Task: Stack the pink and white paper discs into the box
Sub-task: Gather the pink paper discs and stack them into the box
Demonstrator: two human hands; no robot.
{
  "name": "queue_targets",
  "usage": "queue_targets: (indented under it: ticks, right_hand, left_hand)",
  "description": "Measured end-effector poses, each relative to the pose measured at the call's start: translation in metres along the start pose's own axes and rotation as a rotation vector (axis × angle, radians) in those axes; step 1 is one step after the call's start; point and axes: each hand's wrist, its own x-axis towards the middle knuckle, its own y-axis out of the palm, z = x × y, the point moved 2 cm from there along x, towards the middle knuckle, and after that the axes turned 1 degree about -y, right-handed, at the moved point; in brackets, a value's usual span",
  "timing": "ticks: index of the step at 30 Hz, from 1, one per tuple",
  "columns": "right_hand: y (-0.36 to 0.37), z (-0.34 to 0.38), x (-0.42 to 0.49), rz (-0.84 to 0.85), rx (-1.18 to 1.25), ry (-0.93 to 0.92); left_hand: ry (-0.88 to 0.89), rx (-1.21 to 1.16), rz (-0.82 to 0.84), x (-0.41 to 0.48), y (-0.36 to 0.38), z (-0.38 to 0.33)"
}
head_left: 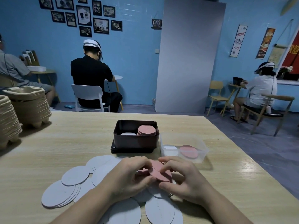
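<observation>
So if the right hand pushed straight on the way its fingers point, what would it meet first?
The right hand pinches the stack of pink round paper discs; pushing leftward, it would probably meet the left hand gripping the same stack, though depth is unclear.

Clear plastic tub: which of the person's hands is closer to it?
Right. The right hand sits just in front of the clear tub; the left hand is farther left, across the pink discs.
</observation>
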Motion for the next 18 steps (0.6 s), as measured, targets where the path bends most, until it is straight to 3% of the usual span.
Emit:
queue_targets:
  ticks: [6, 14, 18]
  right_hand:
    - [0.0, 0.001, 0.001, 0.027, 0.027, -0.006]
    - [-0.019, -0.013, -0.008, -0.109, -0.043, 0.054]
    - [-0.019, -0.017, -0.005, -0.099, -0.179, 0.043]
  left_hand:
    - [-0.003, 0.002, 0.044, -0.001, 0.002, 0.001]
    - [-0.087, 0.085, 0.02, -0.002, 0.002, 0.006]
    - [-0.097, 0.155, 0.065, 0.009, 0.005, 0.008]
